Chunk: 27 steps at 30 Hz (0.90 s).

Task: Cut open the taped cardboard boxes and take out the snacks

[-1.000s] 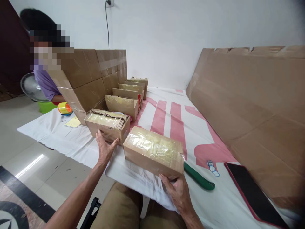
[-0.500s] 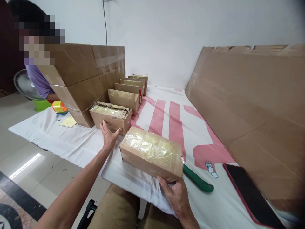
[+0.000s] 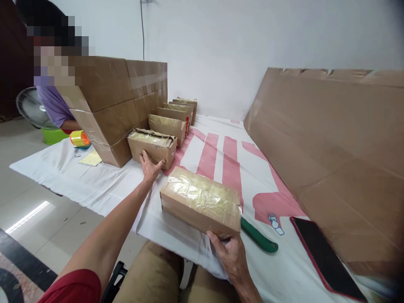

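The fingers of my left hand (image 3: 152, 168) are spread, not closed around anything, pressed to the near long side of the farther box (image 3: 151, 149). My right hand (image 3: 232, 256) has its thumb on the near side of the closer box (image 3: 202, 202), by the right corner; its other fingers are mostly hidden, so I cannot tell whether they grip.

Compared with half a second ago, the farther box sits deeper on the table (image 3: 41, 164), nearer the row of open-topped boxes (image 3: 167, 126), and the gap between my two boxes has widened. My left arm reaches further, bringing a red sleeve (image 3: 75, 286) into view (it was out of sight then). The closer box has barely moved.

Both boxes lie with their long axes crosswise and slanted, left end farther from me, right end nearer. The closer one shows its shiny taped top upward; the farther one has a ragged top edge and turns a short end to the right.

A green handle (image 3: 260, 237) lies just beside the closer box's right end, and a red-edged phone (image 3: 326, 259) further right. Stacked cartons (image 3: 110, 92) stand at left.
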Each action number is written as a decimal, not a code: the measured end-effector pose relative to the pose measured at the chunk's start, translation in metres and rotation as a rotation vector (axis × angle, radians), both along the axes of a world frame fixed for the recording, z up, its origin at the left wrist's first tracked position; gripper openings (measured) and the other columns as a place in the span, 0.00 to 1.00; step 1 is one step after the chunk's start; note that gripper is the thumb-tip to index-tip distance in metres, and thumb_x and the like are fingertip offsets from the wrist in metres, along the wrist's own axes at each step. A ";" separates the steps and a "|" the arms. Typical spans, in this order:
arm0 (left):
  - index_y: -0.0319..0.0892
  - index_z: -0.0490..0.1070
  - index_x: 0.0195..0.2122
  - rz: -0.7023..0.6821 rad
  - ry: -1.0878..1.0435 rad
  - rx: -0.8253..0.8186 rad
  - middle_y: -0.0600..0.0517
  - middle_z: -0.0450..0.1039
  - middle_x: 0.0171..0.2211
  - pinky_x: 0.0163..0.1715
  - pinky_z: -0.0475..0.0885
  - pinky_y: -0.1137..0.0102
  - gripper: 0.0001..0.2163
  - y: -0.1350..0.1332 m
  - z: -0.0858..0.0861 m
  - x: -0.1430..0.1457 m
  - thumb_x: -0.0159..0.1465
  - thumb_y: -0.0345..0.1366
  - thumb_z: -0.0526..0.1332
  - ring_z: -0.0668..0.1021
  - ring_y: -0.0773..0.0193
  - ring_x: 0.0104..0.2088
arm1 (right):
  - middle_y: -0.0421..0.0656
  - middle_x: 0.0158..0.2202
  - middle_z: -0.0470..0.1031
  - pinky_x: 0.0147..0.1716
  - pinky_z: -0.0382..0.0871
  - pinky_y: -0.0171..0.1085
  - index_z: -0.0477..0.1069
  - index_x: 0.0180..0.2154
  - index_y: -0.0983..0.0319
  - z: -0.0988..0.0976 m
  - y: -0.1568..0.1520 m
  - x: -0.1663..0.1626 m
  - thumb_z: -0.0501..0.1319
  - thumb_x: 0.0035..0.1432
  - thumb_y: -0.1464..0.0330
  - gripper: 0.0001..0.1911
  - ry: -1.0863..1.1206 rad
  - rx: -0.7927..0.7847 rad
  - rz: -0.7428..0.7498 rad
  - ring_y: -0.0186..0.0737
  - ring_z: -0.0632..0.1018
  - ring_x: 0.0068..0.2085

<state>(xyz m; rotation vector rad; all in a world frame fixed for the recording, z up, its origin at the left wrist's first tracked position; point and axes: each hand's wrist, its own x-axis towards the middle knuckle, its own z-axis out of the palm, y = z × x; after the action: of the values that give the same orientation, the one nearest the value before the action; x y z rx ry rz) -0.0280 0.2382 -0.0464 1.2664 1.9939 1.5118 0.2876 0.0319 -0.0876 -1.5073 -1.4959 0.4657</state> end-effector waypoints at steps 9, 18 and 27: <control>0.33 0.45 0.73 -0.199 -0.218 0.016 0.30 0.43 0.75 0.69 0.55 0.46 0.51 -0.063 0.013 -0.004 0.55 0.50 0.68 0.53 0.37 0.74 | 0.50 0.40 0.81 0.43 0.76 0.48 0.74 0.44 0.60 0.006 -0.001 -0.005 0.66 0.52 0.47 0.27 0.028 -0.010 0.020 0.55 0.79 0.46; 0.41 0.68 0.64 -0.539 -0.465 0.120 0.43 0.69 0.65 0.67 0.63 0.54 0.30 -0.176 0.034 0.051 0.69 0.57 0.54 0.69 0.47 0.67 | 0.58 0.54 0.78 0.51 0.76 0.51 0.72 0.52 0.64 0.020 -0.013 -0.012 0.68 0.51 0.50 0.32 -0.004 -0.026 0.046 0.60 0.79 0.54; 0.41 0.70 0.62 -0.367 -0.471 0.033 0.44 0.73 0.62 0.65 0.66 0.52 0.29 -0.221 0.039 0.041 0.61 0.48 0.65 0.70 0.43 0.66 | 0.50 0.62 0.74 0.58 0.73 0.51 0.65 0.64 0.58 0.028 -0.055 0.059 0.63 0.58 0.59 0.34 -0.239 -0.099 0.179 0.53 0.77 0.59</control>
<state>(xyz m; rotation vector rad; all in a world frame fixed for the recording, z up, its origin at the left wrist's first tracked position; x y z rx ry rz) 0.0131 0.0169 -0.0073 1.0858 1.3631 1.4899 0.3462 -0.0232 -0.0598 -1.5547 -1.8281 0.4835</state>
